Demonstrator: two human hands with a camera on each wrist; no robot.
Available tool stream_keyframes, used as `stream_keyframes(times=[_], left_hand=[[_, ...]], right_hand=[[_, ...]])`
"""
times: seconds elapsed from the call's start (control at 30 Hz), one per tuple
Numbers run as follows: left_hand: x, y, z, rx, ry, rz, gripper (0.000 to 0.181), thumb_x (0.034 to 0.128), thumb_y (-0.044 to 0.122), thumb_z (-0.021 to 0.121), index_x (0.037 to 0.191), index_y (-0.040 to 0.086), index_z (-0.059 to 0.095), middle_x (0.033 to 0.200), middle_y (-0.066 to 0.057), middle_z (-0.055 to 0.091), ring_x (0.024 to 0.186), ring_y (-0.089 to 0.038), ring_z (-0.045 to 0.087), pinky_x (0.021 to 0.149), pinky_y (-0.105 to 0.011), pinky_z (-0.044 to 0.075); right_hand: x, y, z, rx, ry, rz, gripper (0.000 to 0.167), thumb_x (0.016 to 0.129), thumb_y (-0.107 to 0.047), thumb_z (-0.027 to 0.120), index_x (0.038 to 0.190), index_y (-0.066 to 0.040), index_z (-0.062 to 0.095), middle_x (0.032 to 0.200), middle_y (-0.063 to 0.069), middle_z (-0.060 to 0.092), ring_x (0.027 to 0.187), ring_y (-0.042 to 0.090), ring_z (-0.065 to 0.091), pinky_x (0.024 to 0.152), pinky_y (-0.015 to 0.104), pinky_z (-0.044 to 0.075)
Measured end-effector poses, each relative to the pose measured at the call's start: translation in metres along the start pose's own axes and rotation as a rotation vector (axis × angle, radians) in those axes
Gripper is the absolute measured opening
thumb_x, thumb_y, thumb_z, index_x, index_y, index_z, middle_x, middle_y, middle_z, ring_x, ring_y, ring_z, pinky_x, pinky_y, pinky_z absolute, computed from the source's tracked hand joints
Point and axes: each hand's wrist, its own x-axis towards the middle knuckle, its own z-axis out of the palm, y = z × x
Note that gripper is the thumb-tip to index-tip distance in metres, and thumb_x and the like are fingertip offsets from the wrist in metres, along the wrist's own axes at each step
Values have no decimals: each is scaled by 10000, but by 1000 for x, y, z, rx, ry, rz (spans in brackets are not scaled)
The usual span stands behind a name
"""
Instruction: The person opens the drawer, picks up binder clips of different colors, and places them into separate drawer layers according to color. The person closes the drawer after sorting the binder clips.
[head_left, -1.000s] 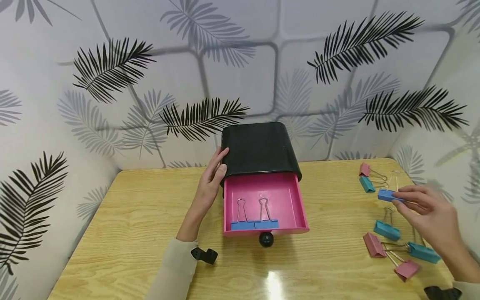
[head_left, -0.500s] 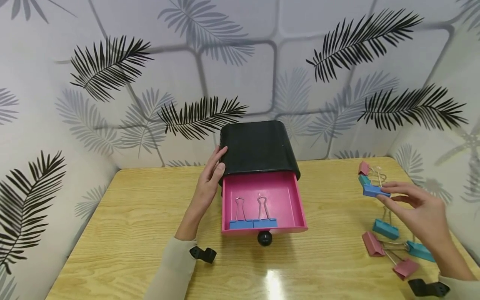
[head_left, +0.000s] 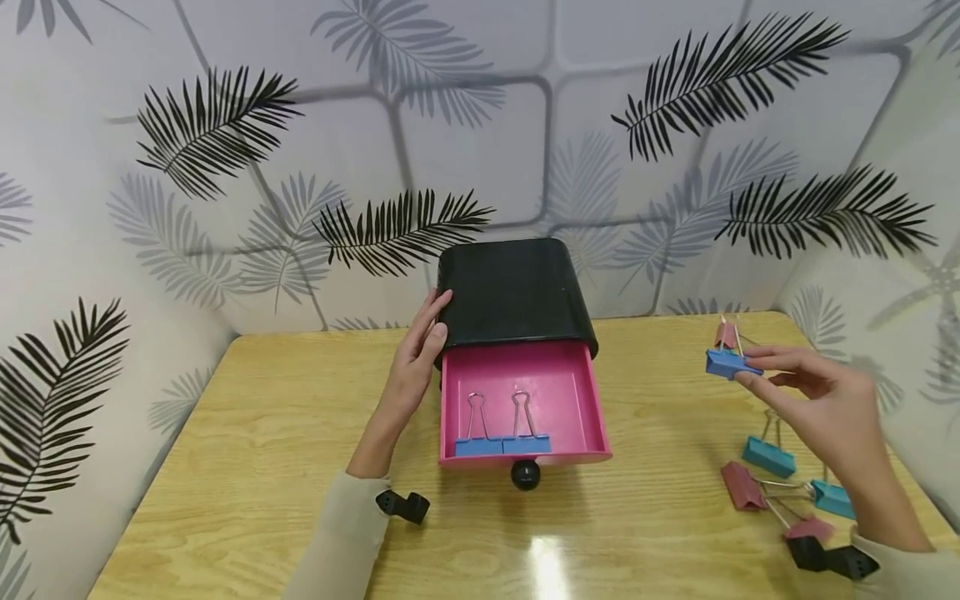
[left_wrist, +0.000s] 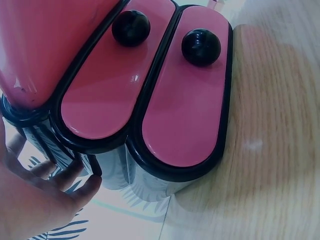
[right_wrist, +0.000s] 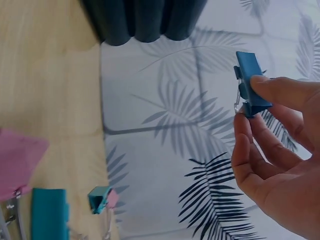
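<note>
Pinching blue clip [head_left: 723,363] w/ R hand [head_left: 821,400], L hand [head_left: 411,371] on cabinet [head_left: 513,292].

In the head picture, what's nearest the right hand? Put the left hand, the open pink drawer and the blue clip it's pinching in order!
1. Blue clip: right in the right hand's fingers.
2. Open pink drawer: in the middle.
3. Left hand: at the black box's left side.

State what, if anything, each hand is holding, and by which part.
The right hand pinches a blue binder clip by one end of its body. The left hand holds nothing; it touches the black drawer cabinet.
</note>
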Motion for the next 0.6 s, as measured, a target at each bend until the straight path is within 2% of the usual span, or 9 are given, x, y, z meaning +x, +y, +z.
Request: stream_keyframes(times=[0.23,0.43,0.6], left_hand=[[-1,0,-1,10,-1,2,517,1091,252,445,1605,241,389,1696,50,182,1552,-174,171,1207,-519,269],[-1,1,0,14,2,-3,516,1088,265,447,1601,237,398,1699,22,190,1545,-193,199,1207,-527,264],[-1,2,-1,11,1,-1,517,1088,256,446,1602,226,397,1703,-8,184,1547,-197,198,1205,-530,269]], right_hand=[[9,-20,2,14,-44,-29,177,810,155,777,953,52,767,1044,-42,753,925,46,712,819,128,534],[13,-32,11,112,-62,-75,221,772,233,754,951,103,746,1070,112,758,1083,105,705,896,184,535],[12,-41,22,143,-62,-104,248,757,249,755,952,98,748,1076,111,748,1169,112,669,942,190,516]])
